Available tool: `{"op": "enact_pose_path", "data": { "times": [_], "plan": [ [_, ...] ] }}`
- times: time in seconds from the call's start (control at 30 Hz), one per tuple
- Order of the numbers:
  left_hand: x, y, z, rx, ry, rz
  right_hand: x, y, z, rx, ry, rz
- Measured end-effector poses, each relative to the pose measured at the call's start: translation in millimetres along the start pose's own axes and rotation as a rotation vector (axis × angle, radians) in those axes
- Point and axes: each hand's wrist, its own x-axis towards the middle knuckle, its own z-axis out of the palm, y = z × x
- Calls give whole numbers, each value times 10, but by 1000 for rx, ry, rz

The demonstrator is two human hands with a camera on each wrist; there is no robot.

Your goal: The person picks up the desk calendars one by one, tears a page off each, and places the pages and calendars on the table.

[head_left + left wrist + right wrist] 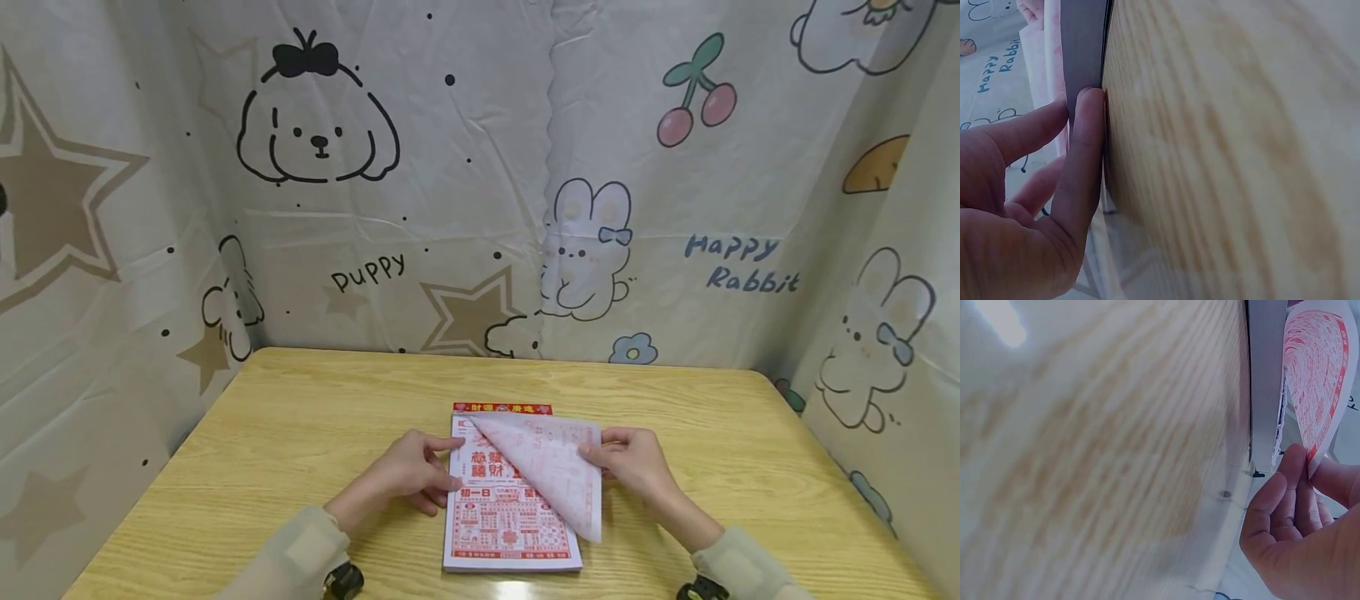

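Note:
A thick tear-off calendar pad [510,525] with red Chinese print lies on the table, a red strip along its far edge. Its top sheet [562,467] is folded back diagonally from the lower left, showing its pale underside. My right hand [637,462] pinches that sheet's edge between thumb and fingers; in the right wrist view the paper [1319,375] curves up into the fingertips. At the pad's left side, my left hand [416,471] rests its fingertips against the edge. The left wrist view shows extended fingers [1082,150] touching the pad's thick grey-looking side [1084,50].
The wood-grain table [315,400] extends around the pad on all sides. A printed cloth curtain [465,167] hangs behind it and along both sides. Dark bands with devices sit on the left wrist [343,579] and right wrist [703,588].

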Motion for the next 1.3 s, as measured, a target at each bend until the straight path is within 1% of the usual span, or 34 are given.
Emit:
{"op": "enact_pose_path", "data": {
  "times": [0.33,0.43,0.57,0.67,0.8,0.93,1.13,1.3],
  "plan": [
    [-15,36,28,10,23,-24,0,16,-1,-8,14,7],
    [-2,43,49,8,27,-32,6,26,-28,-11,7,12],
    [2,52,55,7,29,-41,13,48,-104,-19,27,19],
    [-5,52,43,8,28,-39,12,68,-170,-16,50,33],
    [-13,38,46,0,19,-27,4,100,-222,-2,37,40],
    [-13,32,30,-14,9,-15,18,99,-215,-2,46,45],
    [-20,36,30,-8,13,-27,15,96,-213,7,53,62],
    [-27,45,20,-6,14,-24,27,95,-217,23,49,56]
  ]
}}
